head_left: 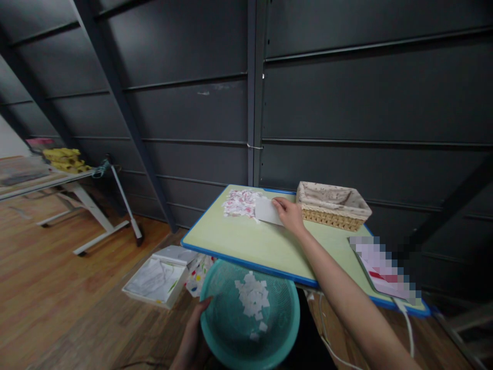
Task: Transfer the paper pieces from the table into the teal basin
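Note:
My right hand (289,213) reaches across a green table with a blue rim (246,241) and grips a white card (267,210), its edge against a pile of small red-and-white paper scraps (241,202) at the far left corner. My left hand (194,336) grips the rim of a teal plastic basin (231,321), held below the table's front edge. Several white paper scraps (252,298) lie inside the basin.
A lined wicker basket (332,205) stands at the table's far right. Blurred papers (381,267) lie at the right end. An open white box (159,275) and a spotted bag (198,272) sit on the wooden floor. A white-legged table (57,182) stands at left. A dark metal wall is behind.

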A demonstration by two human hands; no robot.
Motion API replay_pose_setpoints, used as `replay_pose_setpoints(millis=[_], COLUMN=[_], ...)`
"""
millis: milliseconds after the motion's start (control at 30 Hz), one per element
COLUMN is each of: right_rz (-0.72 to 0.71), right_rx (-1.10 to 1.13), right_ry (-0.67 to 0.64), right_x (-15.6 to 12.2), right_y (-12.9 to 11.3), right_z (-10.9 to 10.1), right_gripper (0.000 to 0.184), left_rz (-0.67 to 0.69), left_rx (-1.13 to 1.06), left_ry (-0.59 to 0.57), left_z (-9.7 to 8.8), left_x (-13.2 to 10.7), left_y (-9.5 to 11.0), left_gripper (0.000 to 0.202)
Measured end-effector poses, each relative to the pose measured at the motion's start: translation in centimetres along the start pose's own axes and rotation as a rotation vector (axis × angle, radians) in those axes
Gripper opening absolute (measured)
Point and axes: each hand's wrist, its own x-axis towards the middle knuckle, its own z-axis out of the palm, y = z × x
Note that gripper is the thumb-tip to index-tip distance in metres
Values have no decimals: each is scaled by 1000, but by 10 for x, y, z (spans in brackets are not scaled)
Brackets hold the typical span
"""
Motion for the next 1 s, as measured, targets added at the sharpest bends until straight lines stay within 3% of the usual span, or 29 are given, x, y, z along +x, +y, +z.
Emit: replay_pose_setpoints(millis=[233, 333, 500, 600, 800, 1000], right_rz=[-18, -35, -70, -73, -43, -57], right_rx=[52, 22, -20, -11, 89, 28], right_ry=[23, 44, 58, 55, 49, 43], right_x=[0, 0, -2, -2, 0, 0], right_y=[1, 1, 2, 2, 1, 3], right_z=[2, 3, 6, 6, 6, 7], right_gripper=[30, 30, 30, 28, 26, 26], left_rz=[41, 0, -23, -23, -29, -21], left_rx=[24, 7, 8, 1, 3, -29], left_ry=[38, 49, -30, -9, 16, 7], left_z=[4, -1, -12, -10, -6, -6], left_x=[-3, 0, 9, 10, 5, 5], left_y=[-1, -2, -4, -4, -2, -2], left_gripper=[51, 46, 35, 31, 49, 62])
